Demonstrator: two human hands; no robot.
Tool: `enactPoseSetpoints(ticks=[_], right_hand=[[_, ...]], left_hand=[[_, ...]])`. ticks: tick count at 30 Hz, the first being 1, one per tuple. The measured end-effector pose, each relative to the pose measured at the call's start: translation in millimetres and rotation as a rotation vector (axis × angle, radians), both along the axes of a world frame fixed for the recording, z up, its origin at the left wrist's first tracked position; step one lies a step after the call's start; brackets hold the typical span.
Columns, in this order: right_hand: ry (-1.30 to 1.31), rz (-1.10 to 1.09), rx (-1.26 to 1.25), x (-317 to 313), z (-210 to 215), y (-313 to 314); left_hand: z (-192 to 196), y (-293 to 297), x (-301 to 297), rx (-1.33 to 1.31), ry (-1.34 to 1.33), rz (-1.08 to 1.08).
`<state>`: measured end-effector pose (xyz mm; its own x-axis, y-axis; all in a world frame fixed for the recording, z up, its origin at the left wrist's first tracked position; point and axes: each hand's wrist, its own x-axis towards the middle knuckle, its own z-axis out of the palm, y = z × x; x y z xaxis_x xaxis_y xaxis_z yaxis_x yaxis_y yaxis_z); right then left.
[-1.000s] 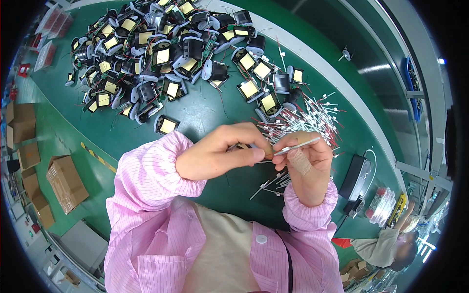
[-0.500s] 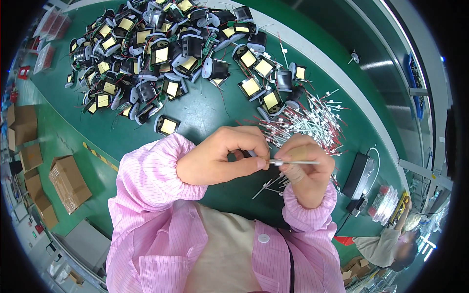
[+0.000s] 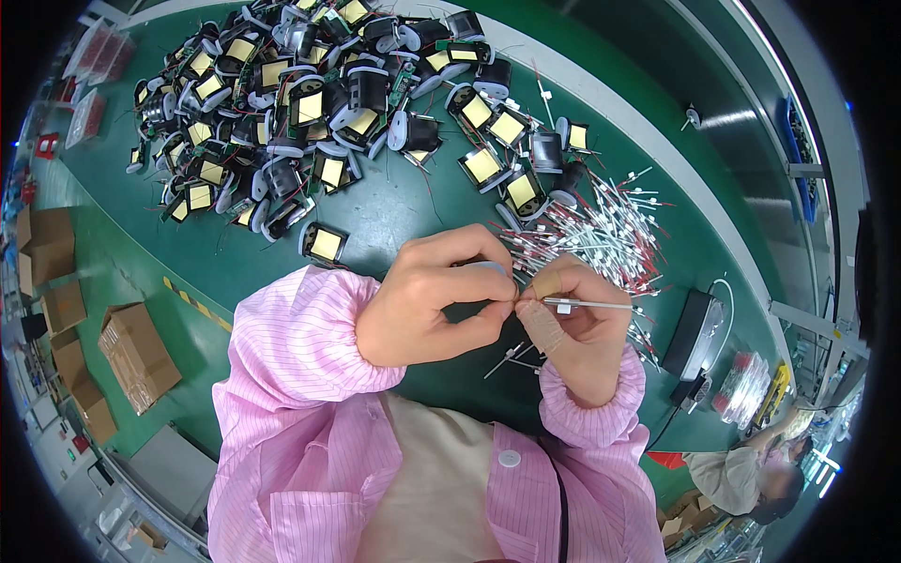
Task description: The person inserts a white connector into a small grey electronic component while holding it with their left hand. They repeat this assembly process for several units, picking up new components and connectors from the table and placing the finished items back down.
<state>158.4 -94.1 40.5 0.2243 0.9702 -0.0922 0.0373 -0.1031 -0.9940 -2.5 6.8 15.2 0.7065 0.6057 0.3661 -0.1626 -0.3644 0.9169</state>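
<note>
My right hand (image 3: pixel 582 319) pinches a thin white cable (image 3: pixel 605 305) with a small white connector on it; the cable points off to the right. Bandage-like tape is wrapped on its thumb and a finger. Fingertip to fingertip with it, my left hand (image 3: pixel 436 296) is closed in a pinch. What the left fingers grip is hidden, though a bit of something pale shows behind them. Just beyond the right hand lies a loose heap of similar white and red cables (image 3: pixel 601 230), with a few stray ones by the wrist.
A large pile of black cylindrical parts (image 3: pixel 282 113) with pale yellow pads and grey end discs covers the far left of the green table (image 3: pixel 394 202). A smaller group (image 3: pixel 507 159) lies at centre right. A black box (image 3: pixel 690 333) stands on the right. Cardboard boxes (image 3: pixel 139 357) sit on the floor at left.
Both hands have shifted slightly, their fingertips still together. My right fingers have rolled, and the cable now sits a little higher and farther right, its connector more in view.
</note>
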Motion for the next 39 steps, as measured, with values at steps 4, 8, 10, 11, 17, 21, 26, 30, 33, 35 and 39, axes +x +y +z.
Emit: enactPoseSetpoints(ticks=[4,8,10,11,17,21,26,30,33,35,39], right_hand=[[-0.097,0.008,0.027,1,4,3],[-0.171,0.032,0.126,3,2,5],[-0.216,0.028,0.164,4,3,5],[-0.229,0.017,0.189,4,3,4],[0.095,-0.201,0.079,3,10,1],[0.158,-0.209,0.116,-8,10,4],[-0.095,-0.157,0.212,-8,16,2],[-0.225,-0.155,0.219,-11,26,1],[-0.288,-0.162,0.24,-12,29,1],[-0.291,-0.16,0.241,-12,30,1],[-0.284,-0.171,0.239,-13,30,2]], left_hand=[[1,1,0,0.014,-0.016,0.007],[3,1,-1,0.002,-0.005,0.0],[3,1,-1,0.005,-0.008,-0.004],[0,1,-2,0.007,-0.019,-0.007],[3,-3,-2,0.037,0.054,0.097],[-7,-2,-4,0.044,-0.024,0.005],[-9,1,1,0.125,-0.121,0.003],[-8,2,0,0.154,-0.139,-0.017],[-8,2,0,0.146,-0.145,-0.03],[-7,3,-1,0.141,-0.137,-0.035],[-6,2,-2,0.12,-0.129,-0.038]])
